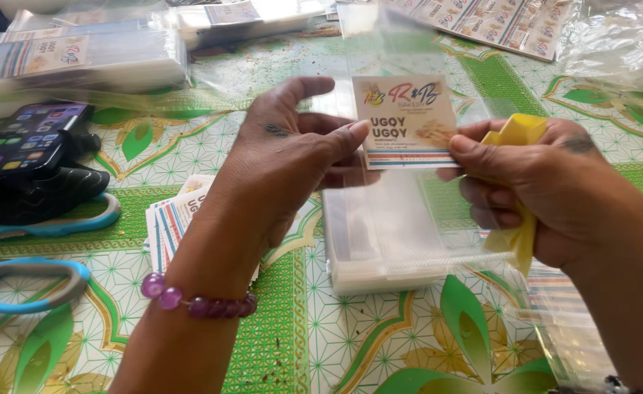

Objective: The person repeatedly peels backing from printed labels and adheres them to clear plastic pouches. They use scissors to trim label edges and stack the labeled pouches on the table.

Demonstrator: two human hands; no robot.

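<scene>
Left hand (292, 157) and right hand (533, 186) pinch a clear plastic bag (402, 211) bearing a printed label card (407, 120); the left thumb closes narrowly on the card's left edge, the right thumb on its lower right corner. A folded yellow paper (517, 146) sits tucked under the right fingers. Below the fingers lies a stack of clear bags (380, 270) on the green patterned tablecloth (278, 343).

Bare forearms, no sleeves; a purple round-bead bracelet (197, 300) circles the left wrist (a small dark mark on each hand's back).
</scene>
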